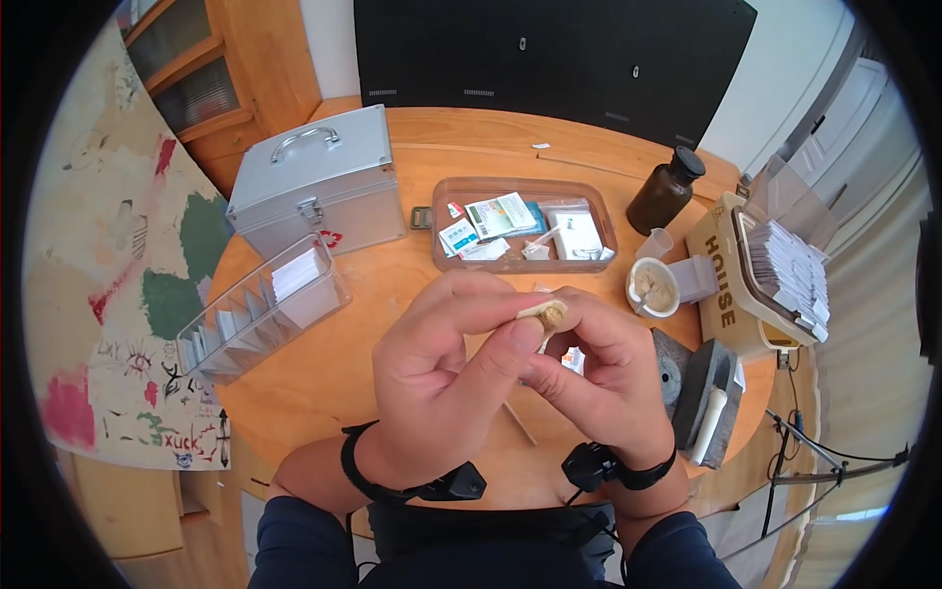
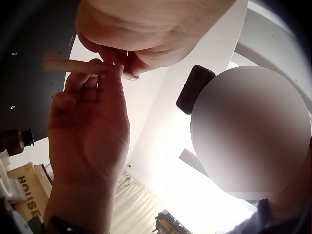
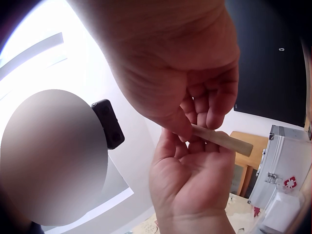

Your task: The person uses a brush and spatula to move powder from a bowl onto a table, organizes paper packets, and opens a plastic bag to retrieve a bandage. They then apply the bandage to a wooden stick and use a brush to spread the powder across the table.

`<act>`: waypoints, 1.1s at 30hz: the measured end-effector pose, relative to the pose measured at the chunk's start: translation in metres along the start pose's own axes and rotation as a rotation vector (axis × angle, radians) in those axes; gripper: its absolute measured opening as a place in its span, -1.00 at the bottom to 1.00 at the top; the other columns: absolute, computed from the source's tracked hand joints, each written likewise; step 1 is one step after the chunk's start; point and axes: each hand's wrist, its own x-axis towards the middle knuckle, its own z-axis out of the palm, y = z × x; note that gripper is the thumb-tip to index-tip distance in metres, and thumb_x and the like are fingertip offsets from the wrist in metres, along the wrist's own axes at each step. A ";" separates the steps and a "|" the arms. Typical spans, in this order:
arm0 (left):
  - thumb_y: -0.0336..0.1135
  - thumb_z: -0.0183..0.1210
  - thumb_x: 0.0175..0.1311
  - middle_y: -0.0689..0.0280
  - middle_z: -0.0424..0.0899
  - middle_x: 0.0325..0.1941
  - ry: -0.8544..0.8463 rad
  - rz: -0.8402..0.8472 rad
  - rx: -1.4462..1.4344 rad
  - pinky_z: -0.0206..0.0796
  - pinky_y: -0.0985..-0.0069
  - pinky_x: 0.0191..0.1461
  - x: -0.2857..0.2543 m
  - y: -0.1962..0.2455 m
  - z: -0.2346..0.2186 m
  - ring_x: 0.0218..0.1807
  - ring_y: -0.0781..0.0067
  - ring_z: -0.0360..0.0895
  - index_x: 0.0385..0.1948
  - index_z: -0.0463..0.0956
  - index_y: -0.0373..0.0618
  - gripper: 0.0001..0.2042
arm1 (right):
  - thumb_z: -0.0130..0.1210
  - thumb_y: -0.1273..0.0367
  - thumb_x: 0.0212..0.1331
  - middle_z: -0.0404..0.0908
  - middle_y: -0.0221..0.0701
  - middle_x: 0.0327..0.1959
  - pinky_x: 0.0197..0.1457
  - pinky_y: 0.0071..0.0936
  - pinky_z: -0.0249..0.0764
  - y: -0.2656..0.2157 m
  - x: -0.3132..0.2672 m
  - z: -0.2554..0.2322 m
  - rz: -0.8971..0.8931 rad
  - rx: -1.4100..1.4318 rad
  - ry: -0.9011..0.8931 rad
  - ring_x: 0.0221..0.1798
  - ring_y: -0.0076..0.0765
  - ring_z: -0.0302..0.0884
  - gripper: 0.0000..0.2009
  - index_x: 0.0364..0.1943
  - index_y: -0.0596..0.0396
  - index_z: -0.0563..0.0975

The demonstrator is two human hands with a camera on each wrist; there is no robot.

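Between both hands, raised above the table, is a slim pale roll (image 1: 552,314) with a tan, rough-looking end. The left hand (image 1: 446,344) pinches it between thumb and fingers. From the other side the right hand (image 1: 610,368) holds it too, thumb and fingertips close to the left ones. In the left wrist view the roll (image 2: 68,65) sticks out past the fingers as a straight stick, with a short whitish end on the other side. The right wrist view shows the roll (image 3: 228,141) lying across the left fingers, its middle partly hidden by fingertips.
A silver case (image 1: 319,187) and clear divided box (image 1: 270,309) stand left. Behind the hands lies a tray (image 1: 446,221) of packets. At right are a brown bottle (image 1: 667,191), bowl of tan paste (image 1: 653,288), HOUSE box (image 1: 721,280) and dark block (image 1: 711,398) with a white rod.
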 end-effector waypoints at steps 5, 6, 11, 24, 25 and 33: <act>-0.58 0.15 0.24 0.21 0.52 -0.25 0.082 0.037 -0.014 0.27 0.67 -0.23 0.000 -0.005 -0.001 -0.27 0.55 0.44 -0.16 0.57 -0.31 -0.84 | 0.27 0.49 0.06 0.57 -0.45 -0.40 -0.47 -0.68 0.37 -0.002 0.002 -0.001 -0.023 -0.037 -0.034 -0.36 -0.58 0.47 -0.88 -0.33 0.13 0.57; -0.58 0.15 0.24 0.21 0.52 -0.25 0.083 0.036 -0.014 0.27 0.67 -0.23 0.000 -0.004 -0.001 -0.27 0.55 0.44 -0.16 0.57 -0.31 -0.84 | 0.27 0.49 0.06 0.57 -0.45 -0.40 -0.47 -0.68 0.37 -0.002 0.002 0.000 -0.023 -0.036 -0.034 -0.36 -0.58 0.47 -0.88 -0.33 0.13 0.57; -0.58 0.17 0.20 0.21 0.52 -0.27 0.106 0.145 0.170 0.27 0.66 -0.30 0.000 -0.004 -0.002 -0.31 0.54 0.45 -0.16 0.58 -0.29 -0.82 | 0.27 0.50 0.06 0.57 -0.43 -0.41 -0.42 -0.66 0.41 -0.001 0.000 0.004 -0.013 0.017 -0.009 -0.39 -0.57 0.48 -0.88 -0.34 0.15 0.57; -0.61 0.18 0.17 0.22 0.53 -0.29 0.117 0.155 0.200 0.29 0.66 -0.26 0.001 -0.002 0.000 -0.31 0.52 0.46 -0.18 0.59 -0.29 -0.81 | 0.28 0.49 0.05 0.56 -0.42 -0.43 -0.39 -0.65 0.42 0.004 -0.001 0.006 -0.005 0.044 0.035 -0.45 -0.57 0.48 -0.88 -0.37 0.17 0.55; -0.61 0.19 0.16 0.22 0.54 -0.27 0.110 0.130 0.218 0.30 0.63 -0.25 0.000 -0.001 0.000 -0.29 0.51 0.47 -0.16 0.59 -0.29 -0.79 | 0.28 0.49 0.06 0.56 -0.42 -0.43 -0.39 -0.65 0.42 0.004 -0.002 0.006 0.020 0.044 0.037 -0.44 -0.58 0.48 -0.89 -0.36 0.17 0.55; -0.41 0.09 0.32 0.19 0.57 -0.06 0.100 0.059 0.049 0.30 0.52 -0.05 0.007 0.001 -0.001 -0.09 0.44 0.46 -0.12 0.55 -0.28 -0.81 | 0.23 0.48 0.12 0.56 -0.44 -0.37 -0.39 -0.68 0.39 0.001 -0.003 0.001 0.076 0.137 0.035 -0.41 -0.63 0.47 -0.89 -0.31 0.19 0.55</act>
